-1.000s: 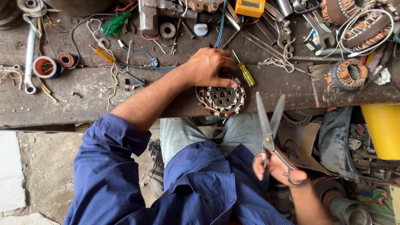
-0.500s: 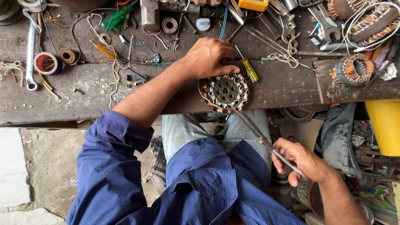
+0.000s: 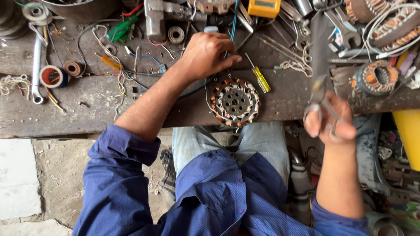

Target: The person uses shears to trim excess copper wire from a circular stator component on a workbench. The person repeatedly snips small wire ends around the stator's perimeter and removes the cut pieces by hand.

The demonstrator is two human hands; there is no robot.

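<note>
The left hand lies knuckles-up on the cluttered workbench, fingers curled and pressed down just above the wound stator; whether the fingertips pinch a wire or only rest on the wood cannot be told, since the hand covers whatever lies under it. The stator, a round ring of copper-and-white coils around a drilled metal hub, sits at the near edge of the bench, just over the person's knees; thin wire ends trail from its rim. A yellow-handled screwdriver lies just beside it on the right, well clear of the fingers.

The right hand is raised off the bench's near edge, closed around the handles of a pair of scissors; the blades are smeared by motion, so whether they stand parted or together is unclear; the fingers themselves wrap the loops firmly.

A second coil ring lies further right, half in shadow; more windings at the top right corner are cut off by the frame. A roll of tape and a spanner lie far left; a yellow meter is cropped at the top edge.
</note>
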